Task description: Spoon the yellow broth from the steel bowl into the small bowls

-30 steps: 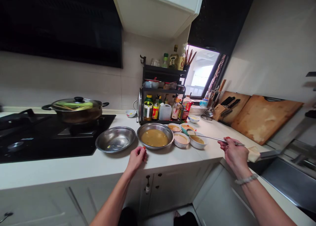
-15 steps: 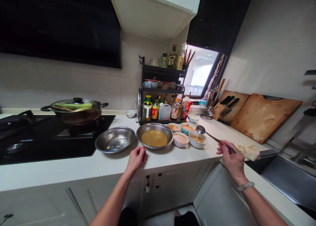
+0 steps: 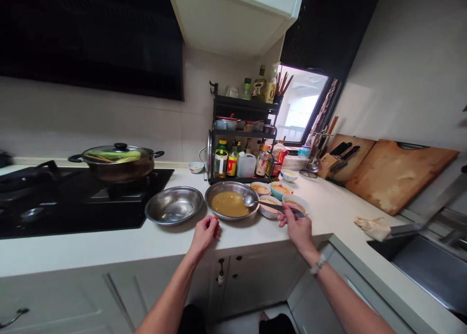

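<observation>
My right hand [image 3: 296, 225] is closed around the handle of a metal ladle [image 3: 251, 201], whose scoop hangs over the right rim of a steel bowl [image 3: 218, 193] filled with yellow-brown liquid. My left hand [image 3: 205, 230] rests on the white counter just in front of that bowl, fingers curled with nothing visible in them. An empty steel bowl [image 3: 173, 205] sits to the left. Several small bowls [image 3: 295, 202] holding the same liquid are grouped to the right of the big bowl.
A lidded pan [image 3: 117, 161] stands on the black cooktop [image 3: 73, 198] at the left. A black rack [image 3: 242, 139] of bottles is behind the bowls. Cutting boards [image 3: 397, 173] and a knife block [image 3: 330, 160] lean on the right wall. A cloth [image 3: 372, 225] lies by the sink [image 3: 426, 266].
My right hand has swung the ladle left, from over the small bowls on the right to the rim of the filled steel bowl. My left hand has stayed put.
</observation>
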A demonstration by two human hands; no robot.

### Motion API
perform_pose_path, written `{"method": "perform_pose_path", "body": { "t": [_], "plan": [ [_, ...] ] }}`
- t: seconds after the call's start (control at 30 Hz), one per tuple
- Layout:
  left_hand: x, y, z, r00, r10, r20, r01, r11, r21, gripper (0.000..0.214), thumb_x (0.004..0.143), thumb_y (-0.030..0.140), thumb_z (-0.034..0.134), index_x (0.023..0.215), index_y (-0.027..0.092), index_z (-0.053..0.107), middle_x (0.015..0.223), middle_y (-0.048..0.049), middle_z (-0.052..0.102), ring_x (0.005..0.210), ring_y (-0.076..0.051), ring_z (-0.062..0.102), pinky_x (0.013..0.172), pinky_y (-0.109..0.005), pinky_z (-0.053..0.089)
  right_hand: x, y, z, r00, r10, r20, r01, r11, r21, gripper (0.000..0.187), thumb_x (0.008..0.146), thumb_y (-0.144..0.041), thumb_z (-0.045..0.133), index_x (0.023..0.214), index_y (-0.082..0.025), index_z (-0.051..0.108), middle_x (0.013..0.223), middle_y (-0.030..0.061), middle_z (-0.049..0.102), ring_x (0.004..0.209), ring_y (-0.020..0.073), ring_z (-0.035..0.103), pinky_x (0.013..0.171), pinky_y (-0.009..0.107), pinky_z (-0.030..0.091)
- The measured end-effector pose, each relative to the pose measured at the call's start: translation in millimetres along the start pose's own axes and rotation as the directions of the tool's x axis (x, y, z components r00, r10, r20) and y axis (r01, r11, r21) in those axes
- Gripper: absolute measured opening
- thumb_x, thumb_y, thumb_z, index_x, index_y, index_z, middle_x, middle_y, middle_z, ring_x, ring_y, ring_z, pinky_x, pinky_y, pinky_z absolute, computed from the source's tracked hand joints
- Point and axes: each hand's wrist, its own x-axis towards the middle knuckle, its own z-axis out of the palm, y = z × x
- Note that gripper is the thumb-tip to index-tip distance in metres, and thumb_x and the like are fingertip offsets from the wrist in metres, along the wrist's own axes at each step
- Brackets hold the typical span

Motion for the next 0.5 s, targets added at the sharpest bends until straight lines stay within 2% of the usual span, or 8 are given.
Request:
{"method": "perform_pose_path", "body": {
  "t": [0.1,0.23,0.37,0.5],
  "plan": [
    [1,-2,-0.4,1.000,0.013,0.008,-0.013,1.000,-0.001,0.041,0.076,0.055,0.057,0.060,0.018,0.051,0.048,0.0037,0.051,0.042,-0.010,0.046,0.043,-0.021,0.039,-4,12,22,0.997,0.004,0.083,0.000,0.999,-0.052,0.042,0.072,-0.055,0.067,0.086,-0.016,0.063,0.052,-0.0028,0.058,0.039,0.0119,0.053,0.039,0.023,0.045],
    [2,-4,-0.9,1.000,0.025,0.006,-0.024,1.000,-0.007,0.042,0.075,0.057,0.057,0.060,0.018,0.051,0.048,0.0035,0.051,0.041,-0.010,0.047,0.043,-0.021,0.039,-7,26,40,0.989,0.031,0.141,-0.023,0.998,-0.062,0.039,0.074,-0.054,0.065,0.085,-0.017,0.063,0.051,-0.0032,0.058,0.038,0.0120,0.054,0.039,0.023,0.045],
    [1,-2,-0.2,1.000,0.001,0.002,-0.001,1.000,-0.029,0.045,0.073,0.059,0.058,0.060,0.017,0.051,0.049,0.0034,0.051,0.041,-0.010,0.047,0.042,-0.021,0.040,-7,32,48,0.986,0.152,0.063,-0.153,0.988,0.009,0.040,0.070,-0.053,0.067,0.082,-0.016,0.061,0.048,-0.0024,0.059,0.036,0.0126,0.054,0.037,0.022,0.045],
    [1,-1,0.3,1.000,-0.006,-0.005,0.006,0.999,-0.041,0.045,0.072,0.061,0.058,0.060,0.018,0.051,0.049,0.0035,0.051,0.041,-0.010,0.047,0.041,-0.022,0.041,-1,30,48,0.958,0.284,-0.045,-0.273,0.948,0.165,0.036,0.064,-0.047,0.072,0.078,-0.016,0.059,0.050,-0.0005,0.062,0.038,0.0121,0.054,0.035,0.021,0.043]
  ]
}}
